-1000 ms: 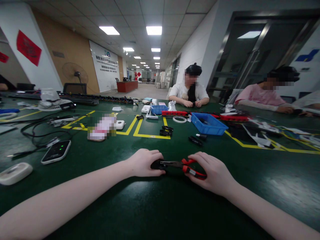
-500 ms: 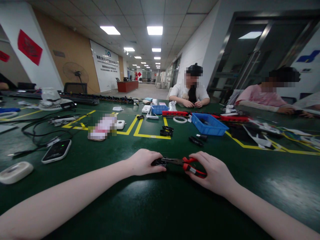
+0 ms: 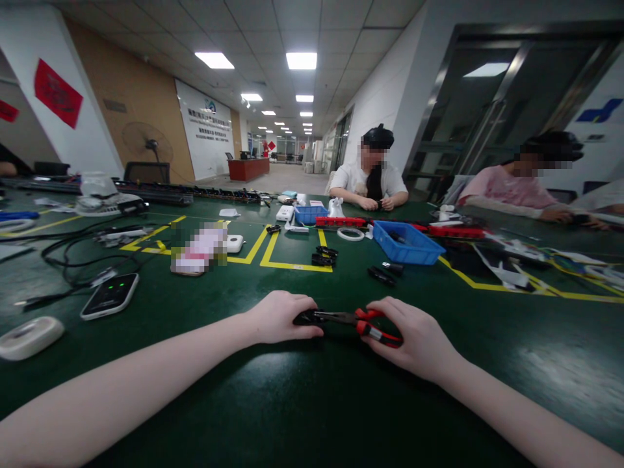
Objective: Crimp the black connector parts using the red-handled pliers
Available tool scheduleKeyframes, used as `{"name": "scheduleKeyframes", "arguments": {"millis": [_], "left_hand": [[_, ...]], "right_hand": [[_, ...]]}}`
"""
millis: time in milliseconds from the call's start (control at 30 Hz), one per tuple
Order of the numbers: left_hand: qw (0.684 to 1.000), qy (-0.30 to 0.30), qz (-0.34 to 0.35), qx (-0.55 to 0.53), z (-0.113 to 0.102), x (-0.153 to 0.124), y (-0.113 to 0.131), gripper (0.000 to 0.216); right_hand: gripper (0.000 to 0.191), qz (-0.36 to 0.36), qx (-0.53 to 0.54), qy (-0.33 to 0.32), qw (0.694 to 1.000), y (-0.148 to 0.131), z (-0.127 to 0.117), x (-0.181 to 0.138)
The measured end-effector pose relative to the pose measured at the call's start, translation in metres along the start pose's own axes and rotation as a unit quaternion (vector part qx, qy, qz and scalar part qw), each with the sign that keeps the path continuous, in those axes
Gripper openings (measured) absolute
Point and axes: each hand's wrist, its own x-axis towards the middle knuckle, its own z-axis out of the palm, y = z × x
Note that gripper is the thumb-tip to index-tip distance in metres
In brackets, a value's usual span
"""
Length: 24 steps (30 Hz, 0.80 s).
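My left hand (image 3: 285, 316) is closed around a small black part (image 3: 307, 316), gripping it between thumb and fingers just above the green table. Its exact kind is hidden by the fingers. Long-nose pliers (image 3: 363, 322) with red and black handles lie in my right hand (image 3: 412, 335), whose thumb and fingers wrap the handles. The pliers point left, and their jaw tips meet the black part at the left hand's fingertips. Whether the jaws are clamped on it I cannot tell. Beyond the hands lie several similar black parts (image 3: 324, 256) and a black piece (image 3: 381, 275).
On the green table (image 3: 292, 416) stand a blue bin (image 3: 409, 246) and a smaller blue bin (image 3: 312, 214). A phone (image 3: 199, 250), a black-faced device (image 3: 111, 296), a white rounded case (image 3: 30, 338) and black cables sit left. Across sits a person (image 3: 368, 172); another (image 3: 511, 185) is at right.
Almost nothing differs: both hands, the pliers and the black part keep their places, with only a very slight shift. The device at left now shows two green lights rather than one.
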Motion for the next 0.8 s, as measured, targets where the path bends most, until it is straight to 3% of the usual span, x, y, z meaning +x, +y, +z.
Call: {"name": "scheduleKeyframes", "arguments": {"millis": [533,800], "left_hand": [[0.999,-0.018,0.008,0.035,-0.0032,0.0011,0.0027,0.035],[0.998,-0.028,0.03,0.038,-0.0044,0.0005,0.0033,0.033]], "right_hand": [[0.028,0.045,0.062,-0.056,0.995,-0.0053,-0.005,0.0035],[0.027,0.026,0.05,-0.051,0.997,-0.0026,-0.005,0.003]]}}
